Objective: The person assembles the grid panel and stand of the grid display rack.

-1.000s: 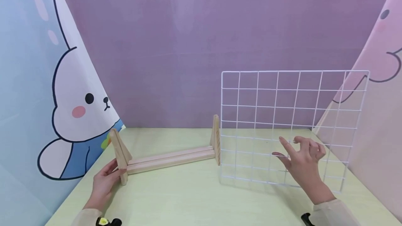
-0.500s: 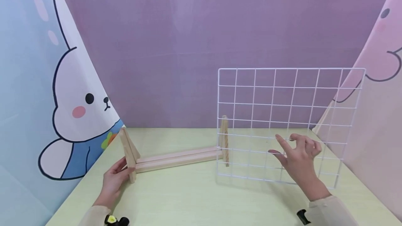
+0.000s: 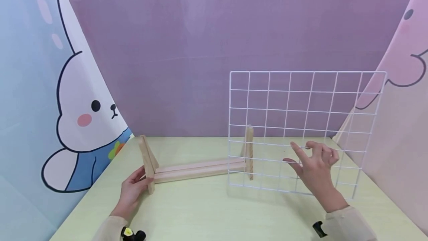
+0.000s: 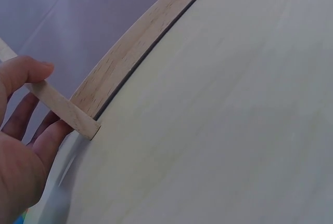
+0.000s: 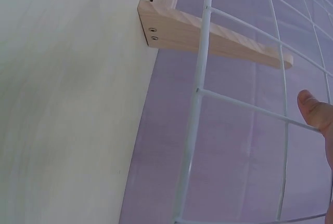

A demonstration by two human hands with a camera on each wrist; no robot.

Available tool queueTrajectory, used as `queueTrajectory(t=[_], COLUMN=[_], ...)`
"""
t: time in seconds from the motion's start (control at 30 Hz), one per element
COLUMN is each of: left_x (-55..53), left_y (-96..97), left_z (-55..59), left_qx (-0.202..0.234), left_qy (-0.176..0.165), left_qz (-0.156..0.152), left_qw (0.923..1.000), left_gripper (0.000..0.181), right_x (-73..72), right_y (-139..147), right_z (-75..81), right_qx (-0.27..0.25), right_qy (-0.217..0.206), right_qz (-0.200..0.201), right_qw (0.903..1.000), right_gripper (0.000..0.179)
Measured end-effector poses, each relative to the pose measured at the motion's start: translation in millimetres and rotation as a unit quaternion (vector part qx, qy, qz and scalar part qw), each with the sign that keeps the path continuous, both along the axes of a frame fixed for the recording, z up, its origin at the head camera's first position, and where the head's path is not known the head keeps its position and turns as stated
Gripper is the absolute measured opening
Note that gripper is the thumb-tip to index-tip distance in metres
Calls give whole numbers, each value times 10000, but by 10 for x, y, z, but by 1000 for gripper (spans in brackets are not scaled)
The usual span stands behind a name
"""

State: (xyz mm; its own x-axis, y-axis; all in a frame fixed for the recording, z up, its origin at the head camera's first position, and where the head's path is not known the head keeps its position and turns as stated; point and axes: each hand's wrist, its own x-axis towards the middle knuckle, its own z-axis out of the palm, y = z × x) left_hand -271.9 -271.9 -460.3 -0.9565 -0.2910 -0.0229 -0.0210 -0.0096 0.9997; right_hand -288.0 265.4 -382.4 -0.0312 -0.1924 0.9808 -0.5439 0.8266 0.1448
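Observation:
With thumb and fingers, my left hand [image 3: 132, 189] pinches the left end piece of a light wooden stand [image 3: 200, 171]. Two tapered uprights are joined by a low pair of rails on this stand. In the left wrist view the thumb lies on one side of the end piece [image 4: 65, 108], fingers on the other. My right hand [image 3: 317, 168] holds a white wire grid panel [image 3: 266, 109] upright, fingers hooked at its wires, index finger and thumb spread. The panel's left part overlaps the stand's right upright [image 5: 177, 31] in the head view; whether they touch I cannot tell.
A pale yellow tabletop [image 3: 200, 211] lies under everything. Behind it hangs a purple cloth backdrop [image 3: 187, 47]. A blue rabbit-print cloth [image 3: 26, 122] flanks the left side, and a pink printed cloth [image 3: 401, 129] the right.
My left hand has slid the stand to the right, so its right upright now appears behind the grid panel. The right hand and panel have shifted slightly left and up.

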Motion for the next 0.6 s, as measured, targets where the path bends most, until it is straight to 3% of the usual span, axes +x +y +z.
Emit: queueTrajectory(t=[0.6], left_x=[-77], left_y=[342], left_z=[-17], left_qx=[70], left_qy=[259], left_qz=[-89], left_qw=[9996], left_gripper=[67], right_x=[-30], right_y=[-54], right_z=[-15], right_qx=[15], right_qy=[-178], right_qz=[27], right_qw=[9998], right_gripper=[50])
